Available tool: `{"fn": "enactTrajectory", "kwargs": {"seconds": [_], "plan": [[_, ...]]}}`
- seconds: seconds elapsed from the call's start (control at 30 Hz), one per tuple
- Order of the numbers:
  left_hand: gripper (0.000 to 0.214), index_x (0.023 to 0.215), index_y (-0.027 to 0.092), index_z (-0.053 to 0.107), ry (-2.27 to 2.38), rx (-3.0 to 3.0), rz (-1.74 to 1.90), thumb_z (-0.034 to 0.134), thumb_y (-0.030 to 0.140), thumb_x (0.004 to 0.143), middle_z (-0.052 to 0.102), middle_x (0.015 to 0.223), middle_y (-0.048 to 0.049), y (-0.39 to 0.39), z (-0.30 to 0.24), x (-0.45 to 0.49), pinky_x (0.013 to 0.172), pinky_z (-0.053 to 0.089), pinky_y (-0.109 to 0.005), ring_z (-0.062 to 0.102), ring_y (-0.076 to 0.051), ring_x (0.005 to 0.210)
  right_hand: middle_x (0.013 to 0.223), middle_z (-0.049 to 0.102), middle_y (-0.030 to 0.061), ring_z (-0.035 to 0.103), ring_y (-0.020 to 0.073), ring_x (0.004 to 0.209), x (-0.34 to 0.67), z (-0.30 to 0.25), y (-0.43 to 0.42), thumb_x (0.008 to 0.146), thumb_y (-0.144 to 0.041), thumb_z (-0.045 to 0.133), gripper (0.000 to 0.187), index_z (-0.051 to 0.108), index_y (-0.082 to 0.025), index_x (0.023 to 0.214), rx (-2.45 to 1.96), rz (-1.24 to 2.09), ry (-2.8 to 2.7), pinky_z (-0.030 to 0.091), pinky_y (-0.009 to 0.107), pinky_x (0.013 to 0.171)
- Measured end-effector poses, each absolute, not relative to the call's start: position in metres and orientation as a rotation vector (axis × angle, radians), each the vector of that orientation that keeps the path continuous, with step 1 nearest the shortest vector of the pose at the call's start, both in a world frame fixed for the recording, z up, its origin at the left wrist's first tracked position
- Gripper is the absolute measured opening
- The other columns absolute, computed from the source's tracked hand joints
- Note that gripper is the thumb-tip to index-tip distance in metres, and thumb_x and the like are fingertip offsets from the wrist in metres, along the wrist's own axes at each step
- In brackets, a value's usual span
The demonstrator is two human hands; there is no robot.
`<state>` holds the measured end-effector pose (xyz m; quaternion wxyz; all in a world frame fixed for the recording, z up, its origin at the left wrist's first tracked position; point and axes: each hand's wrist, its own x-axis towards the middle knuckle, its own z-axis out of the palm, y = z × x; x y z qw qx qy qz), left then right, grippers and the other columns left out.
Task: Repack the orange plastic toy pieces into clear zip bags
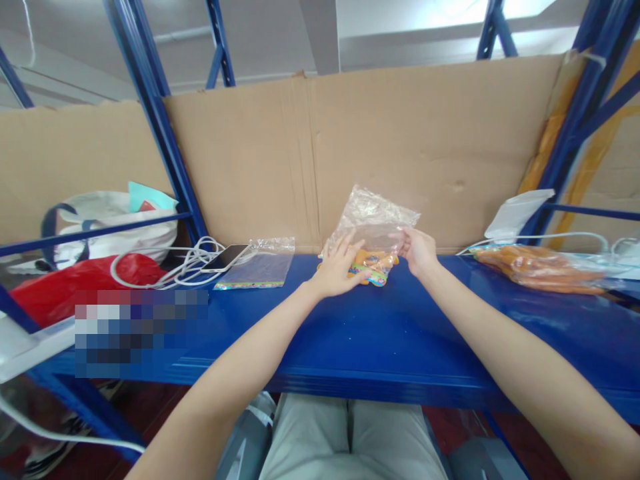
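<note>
A clear plastic bag (374, 220) stands upright on the blue metal shelf (390, 333), against the cardboard backing. Inside its lower part sits an orange, colourfully printed item (376, 261). My left hand (339, 265) presses on the bag's lower left side with fingers spread. My right hand (418, 249) pinches the bag's right edge. Both forearms reach forward over the shelf.
An empty clear bag (260, 267) lies flat to the left, beside a phone (226, 257) with white cables (180, 261). A white tote (113, 230) and red bag (75, 287) sit far left. Bagged orange goods (540, 267) lie at right. Blue uprights (160, 120) frame the shelf.
</note>
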<state>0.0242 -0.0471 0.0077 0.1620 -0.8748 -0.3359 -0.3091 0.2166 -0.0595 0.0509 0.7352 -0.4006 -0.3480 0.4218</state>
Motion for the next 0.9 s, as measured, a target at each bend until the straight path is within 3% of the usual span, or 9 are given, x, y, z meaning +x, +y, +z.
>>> {"fn": "enactTrajectory", "kwargs": {"seconds": [0.1, 0.2, 0.3, 0.5, 0.73, 0.83, 0.9], "plan": [[0.076, 0.147, 0.024, 0.026, -0.788, -2.570, -0.731, 0.054, 0.055, 0.084, 0.014, 0.158, -0.0131, -0.058, 0.003, 0.036, 0.112, 0.006, -0.061, 0.011, -0.032, 0.145, 0.050, 0.063, -0.0031, 0.048, 0.0079, 0.032, 0.221, 0.054, -0.057, 0.083, -0.010, 0.043, 0.015, 0.053, -0.017, 0.074, -0.819, 0.886, -0.702, 0.040, 0.018, 0.035], [0.061, 0.148, 0.024, 0.024, -0.733, -2.535, -0.639, 0.046, 0.027, 0.091, 0.017, 0.158, -0.0101, -0.058, 0.001, 0.040, 0.114, 0.002, -0.059, 0.012, -0.026, 0.146, 0.050, 0.062, -0.0029, 0.047, 0.0091, 0.032, 0.226, 0.054, -0.053, 0.080, -0.012, 0.046, 0.011, 0.053, -0.018, 0.074, -0.800, 0.891, -0.683, 0.042, 0.021, 0.036], [0.061, 0.146, 0.024, 0.030, -0.735, -2.477, -0.590, 0.036, 0.006, 0.088, 0.027, 0.155, -0.0087, -0.050, 0.008, 0.035, 0.114, 0.002, -0.058, 0.021, -0.021, 0.144, 0.051, 0.062, -0.0026, 0.049, 0.0092, 0.033, 0.231, 0.051, -0.049, 0.079, -0.015, 0.050, 0.006, 0.054, -0.018, 0.076, -0.820, 0.892, -0.718, 0.042, 0.021, 0.037], [0.063, 0.142, 0.022, 0.039, -0.864, -2.364, -0.601, 0.034, 0.001, 0.083, 0.040, 0.148, -0.0100, -0.036, 0.040, 0.005, 0.115, 0.007, -0.059, 0.036, -0.022, 0.138, 0.061, 0.067, -0.0023, 0.057, 0.0091, 0.041, 0.229, 0.051, -0.053, 0.083, -0.018, 0.049, 0.006, 0.055, -0.019, 0.084, -0.858, 0.852, -0.816, 0.044, 0.018, 0.038], [0.064, 0.143, 0.017, 0.039, -1.304, -2.158, -0.549, 0.035, 0.003, 0.082, 0.038, 0.149, -0.0124, -0.036, 0.054, -0.071, 0.114, 0.012, -0.060, 0.031, -0.028, 0.140, 0.067, 0.069, -0.0020, 0.057, 0.0085, 0.038, 0.222, 0.049, -0.059, 0.085, -0.017, 0.049, 0.008, 0.057, -0.018, 0.087, -0.870, 0.806, -0.925, 0.044, 0.018, 0.037], [0.060, 0.141, 0.015, 0.043, -1.548, -2.084, -0.416, 0.031, 0.003, 0.083, 0.038, 0.148, -0.0134, -0.031, 0.048, -0.105, 0.111, 0.020, -0.059, 0.032, -0.029, 0.139, 0.067, 0.069, -0.0010, 0.056, 0.0087, 0.037, 0.223, 0.047, -0.056, 0.085, -0.019, 0.051, 0.007, 0.058, -0.018, 0.087, -0.878, 0.787, -0.946, 0.043, 0.019, 0.037], [0.056, 0.135, 0.014, 0.050, -1.719, -2.073, -0.281, 0.032, 0.004, 0.083, 0.042, 0.146, -0.0142, -0.024, 0.042, -0.122, 0.108, 0.029, -0.054, 0.042, -0.030, 0.133, 0.065, 0.068, -0.0019, 0.056, 0.0080, 0.037, 0.224, 0.046, -0.055, 0.084, -0.020, 0.053, 0.005, 0.057, -0.018, 0.086, -0.883, 0.779, -0.959, 0.043, 0.018, 0.036]]}}
